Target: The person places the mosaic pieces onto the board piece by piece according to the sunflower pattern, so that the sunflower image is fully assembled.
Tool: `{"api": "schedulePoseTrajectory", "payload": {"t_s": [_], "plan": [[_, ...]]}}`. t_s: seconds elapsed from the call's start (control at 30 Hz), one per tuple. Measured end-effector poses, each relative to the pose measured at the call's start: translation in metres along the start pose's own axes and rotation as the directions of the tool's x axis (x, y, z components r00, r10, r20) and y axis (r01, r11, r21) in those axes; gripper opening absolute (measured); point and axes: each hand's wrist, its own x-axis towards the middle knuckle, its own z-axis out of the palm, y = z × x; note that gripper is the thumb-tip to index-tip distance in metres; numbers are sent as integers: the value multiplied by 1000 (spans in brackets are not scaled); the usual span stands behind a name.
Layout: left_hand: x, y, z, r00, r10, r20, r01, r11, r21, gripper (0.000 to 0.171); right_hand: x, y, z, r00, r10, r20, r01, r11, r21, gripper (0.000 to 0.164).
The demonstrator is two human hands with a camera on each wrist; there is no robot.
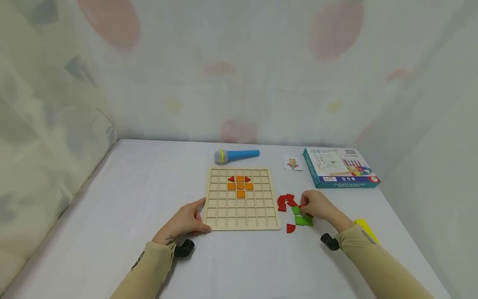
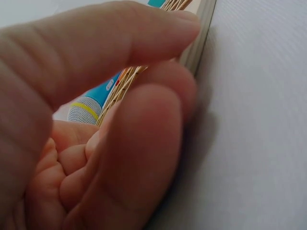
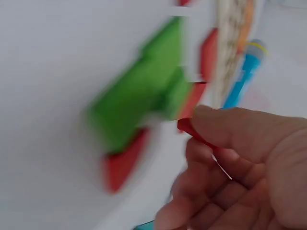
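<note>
My left hand [image 1: 185, 219] holds the near left corner of a pale wooden grid board [image 1: 224, 211], index finger along the left side and thumb at the front edge. Orange squares [image 1: 240, 194], an orange round piece [image 1: 240, 186] and two red triangles [image 1: 247, 179] sit in the board's upper middle. Right of the board, my right hand [image 1: 317, 204] pinches a small red piece [image 3: 192, 130] between thumb and index finger. Below that hand lie several green pieces [image 1: 300, 220], blurred in the right wrist view, and several red pieces [image 1: 281, 201]. A red quarter-round piece [image 1: 290, 228] lies nearer me.
A blue toy microphone [image 1: 242, 155] lies behind the board. Farther right are a small picture card [image 1: 292, 163] and a teal-edged game box [image 1: 340, 168]. A yellow item [image 1: 367, 230] is partly hidden by my right forearm. Cloth walls rise around the white table [image 1: 93, 216].
</note>
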Motion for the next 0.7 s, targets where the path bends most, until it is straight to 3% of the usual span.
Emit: {"api": "schedulePoseTrajectory", "payload": {"t_s": [0.17,0.23,0.4,0.57,0.7], "plan": [[0,1,0,1000,-16,-4,16,1000,3,106,11,-31,-4,995,-62,-77,71,990,120,24],[0,2,1,1000,-19,-3,20,1000,3,106,18,-46,-3,992,-65,-110,85,978,189,22],[0,3,1,1000,-26,-3,26,1000,3,105,38,-84,8,982,-42,-186,112,918,381,17],[0,3,0,1000,-7,9,7,1000,1,105,58,-105,26,989,-20,-149,94,856,509,17],[-1,1,-1,1000,-5,9,5,1000,-9,106,69,-110,39,995,-3,-99,53,857,513,13]]}}
